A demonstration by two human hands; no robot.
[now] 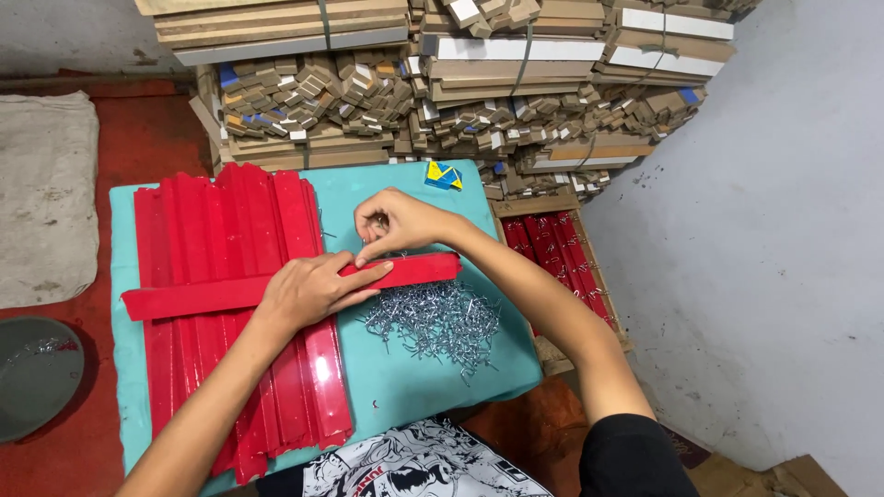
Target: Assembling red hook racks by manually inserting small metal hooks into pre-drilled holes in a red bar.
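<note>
Left hand: the left hand (pixel 311 287) lies flat, fingers spread and pressed down on a long red strip (pixel 276 287) that lies crosswise over the table.
Right hand: the right hand (pixel 394 221) has its fingertips pinched together at the strip's upper edge, on a small metal piece too small to make out.
Red strip: it rests across a stack of red strips (pixel 221 304) and reaches right over the teal table top (pixel 414 377).
Metal hooks: a loose heap of small silvery hooks (pixel 435 322) lies on the teal surface just below the strip, near both hands.
Wooden crate: a wooden crate (pixel 589 276) right of the table holds more red strips with hooks fitted.
Grey bowl: a grey bowl (pixel 37 373) on the red floor at left holds a few metal pieces.
Behind: bundled wooden mouldings (pixel 460 83) are stacked against the wall.
</note>
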